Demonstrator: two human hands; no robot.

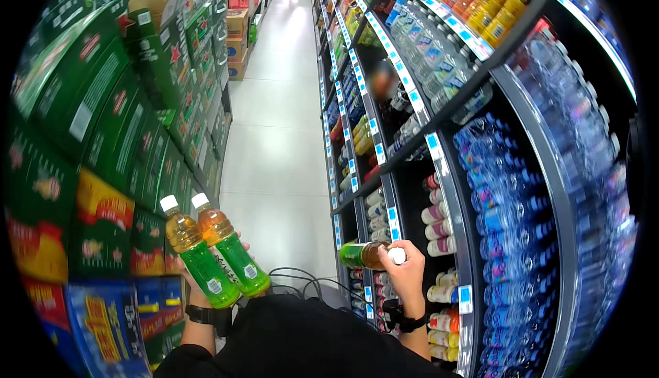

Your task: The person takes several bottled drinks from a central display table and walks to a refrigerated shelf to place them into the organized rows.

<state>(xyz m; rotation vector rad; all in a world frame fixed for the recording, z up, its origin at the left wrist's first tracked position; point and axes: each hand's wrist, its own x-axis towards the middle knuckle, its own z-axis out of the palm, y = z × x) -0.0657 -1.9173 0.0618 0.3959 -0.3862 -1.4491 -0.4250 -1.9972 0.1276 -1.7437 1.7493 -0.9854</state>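
My left hand (192, 278) supports two plastic tea bottles side by side, mostly hidden behind them. The outer bottle (198, 257) and the inner bottle (234, 257) both have white caps, amber liquid and green labels. They lean with their caps up and to the left. My right hand (409, 270) grips a third tea bottle (355, 255) around its neck, close to the white cap. This one lies nearly sideways, its green-labelled end pointing left, in front of the lower drink shelves (393, 223).
Stacked green cartons (98, 105) line the left side, with blue cartons (105, 321) low down. Bottled water (507, 254) fills racks on the right. A tiled aisle (278, 136) runs ahead between them. Black cables (309, 280) loop near my body.
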